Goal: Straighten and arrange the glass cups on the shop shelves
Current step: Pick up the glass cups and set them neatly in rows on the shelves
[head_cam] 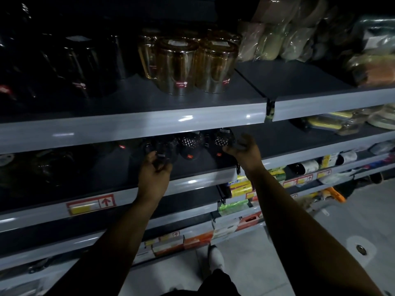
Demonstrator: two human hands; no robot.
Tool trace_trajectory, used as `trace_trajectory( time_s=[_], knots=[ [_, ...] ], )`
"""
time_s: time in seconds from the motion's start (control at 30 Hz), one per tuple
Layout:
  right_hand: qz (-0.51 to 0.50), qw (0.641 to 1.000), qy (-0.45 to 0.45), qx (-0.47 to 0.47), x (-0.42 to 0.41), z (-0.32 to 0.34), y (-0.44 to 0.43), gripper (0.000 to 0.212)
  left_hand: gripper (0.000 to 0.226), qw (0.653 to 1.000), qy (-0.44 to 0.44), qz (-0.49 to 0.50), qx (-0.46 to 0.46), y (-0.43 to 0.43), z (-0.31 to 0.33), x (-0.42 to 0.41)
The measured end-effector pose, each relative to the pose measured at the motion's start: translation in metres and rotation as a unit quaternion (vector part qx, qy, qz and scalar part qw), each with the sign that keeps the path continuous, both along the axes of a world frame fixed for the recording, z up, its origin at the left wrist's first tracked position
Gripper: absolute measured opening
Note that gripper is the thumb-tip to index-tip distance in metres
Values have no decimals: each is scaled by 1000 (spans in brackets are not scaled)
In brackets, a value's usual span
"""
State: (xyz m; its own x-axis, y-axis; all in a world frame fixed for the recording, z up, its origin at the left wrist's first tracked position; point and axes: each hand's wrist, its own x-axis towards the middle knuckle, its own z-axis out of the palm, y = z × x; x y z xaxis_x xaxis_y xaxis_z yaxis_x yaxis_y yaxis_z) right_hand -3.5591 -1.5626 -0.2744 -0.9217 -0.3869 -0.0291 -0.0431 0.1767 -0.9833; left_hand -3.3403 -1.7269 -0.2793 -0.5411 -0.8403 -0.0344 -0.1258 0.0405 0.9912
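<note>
Several dark studded glass cups stand upside down on the second shelf, partly hidden under the shelf above. My left hand grips the leftmost dark cup near the shelf's front. The middle cup stands free between my hands. My right hand has its fingers curled round the right dark cup. On the top shelf stand amber glass cups, upside down with red stickers, and darker glass cups to their left.
Wrapped bowls and packets fill the top shelf's right side. More dark glassware sits at the left of the second shelf. Lower shelves hold boxed goods and rolls. Grey floor lies to the right.
</note>
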Motion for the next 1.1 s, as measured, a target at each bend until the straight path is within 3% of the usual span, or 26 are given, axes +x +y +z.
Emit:
trace_trajectory(
  time_s=[0.1, 0.27, 0.73, 0.8, 0.83, 0.9, 1.0, 1.1],
  knots=[
    [18, 987, -111, -112, 12, -11, 12, 20, 35, 1000, -5, -12, 6, -4, -2, 0],
    [15, 974, -153, -163, 14, -19, 7, 38, 60, 1000, -6, -4, 30, -5, -4, -2],
    [67, 943, -237, -225, 23, -15, -2, 29, 58, 1000, -6, 2, 16, -10, -10, 0],
    [72, 938, -247, -233, 25, -10, 0, 61, 58, 1000, -6, -2, 17, -9, -9, 1],
    [81, 933, -260, -237, 27, -5, 0, 62, 59, 1000, -4, -2, 21, -8, -8, 2],
    [93, 925, -274, -245, 23, -9, -1, 33, 60, 1000, 1, 0, 25, -9, -10, 3],
    [71, 940, -256, -215, 20, -14, 0, 43, 58, 1000, 2, -5, 30, -12, -13, 3],
    [64, 955, -214, -195, 21, -20, -1, 39, 55, 1000, 5, -15, 24, -13, -12, 5]
  ],
)
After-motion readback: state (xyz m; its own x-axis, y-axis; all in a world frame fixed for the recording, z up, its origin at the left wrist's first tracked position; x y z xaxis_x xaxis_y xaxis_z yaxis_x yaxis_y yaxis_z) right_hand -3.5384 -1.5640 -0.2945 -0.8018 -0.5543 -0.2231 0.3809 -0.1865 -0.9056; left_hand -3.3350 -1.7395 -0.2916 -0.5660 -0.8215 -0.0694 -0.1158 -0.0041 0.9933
